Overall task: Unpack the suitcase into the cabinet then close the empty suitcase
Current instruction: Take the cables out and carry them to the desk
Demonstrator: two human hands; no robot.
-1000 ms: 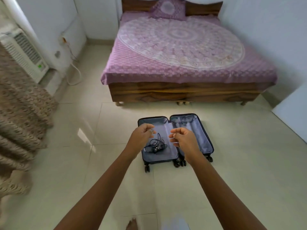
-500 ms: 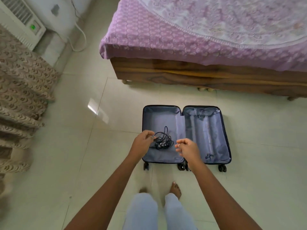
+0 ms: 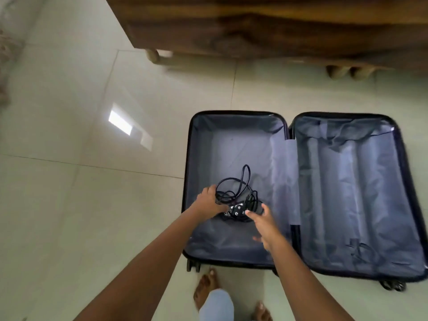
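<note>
Flat-open grey-lined suitcase (image 3: 347, 195); tangled black cable (image 3: 234, 198) inside

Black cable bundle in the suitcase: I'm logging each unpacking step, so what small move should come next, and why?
Probably close the right hand on the plug end and lift the black cable bundle out with both hands: the left hand grips its loops, the right hand hovers open beside it, and the bundle lies loose in the open suitcase.

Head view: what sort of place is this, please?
Probably a room in a home, perhaps a bedroom: a low wooden furniture frame on short legs, a glossy tiled floor, and an open suitcase lying on it.
</note>
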